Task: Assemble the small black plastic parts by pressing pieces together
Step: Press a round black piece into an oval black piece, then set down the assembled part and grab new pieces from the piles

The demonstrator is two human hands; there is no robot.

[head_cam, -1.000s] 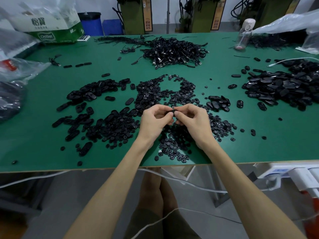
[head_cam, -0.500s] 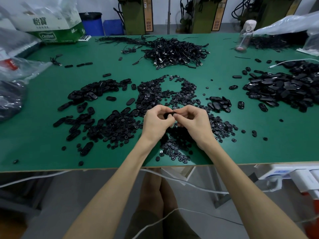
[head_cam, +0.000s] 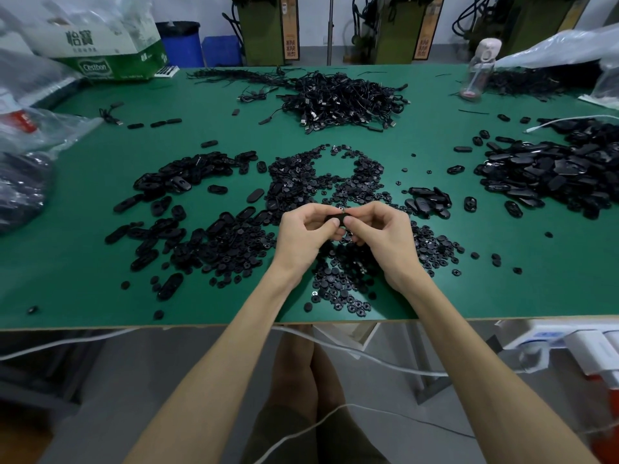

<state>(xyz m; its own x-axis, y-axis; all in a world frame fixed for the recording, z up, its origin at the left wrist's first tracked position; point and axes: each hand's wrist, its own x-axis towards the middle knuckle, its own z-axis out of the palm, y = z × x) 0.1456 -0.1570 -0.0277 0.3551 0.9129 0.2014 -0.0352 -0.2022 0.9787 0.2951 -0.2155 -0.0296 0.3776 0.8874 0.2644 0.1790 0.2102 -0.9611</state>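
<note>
In the middle of the frame, both hands' fingers (head_cam: pixel 335 223) pinch one small black part (head_cam: pixel 336 217) (light, hard, probably slippery), best held by its edges.

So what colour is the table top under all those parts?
Green, a plain matte surface, seen clearly in the head view, the only one here.

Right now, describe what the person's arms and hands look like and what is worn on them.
Both arms are bare from above the elbow down: no sleeves show. The left hand and right hand wear no gloves, and no rings, watch or wristbands are visible. The fingers are slim, the nails short and unpainted. No cables or markings sit on either arm.
</note>
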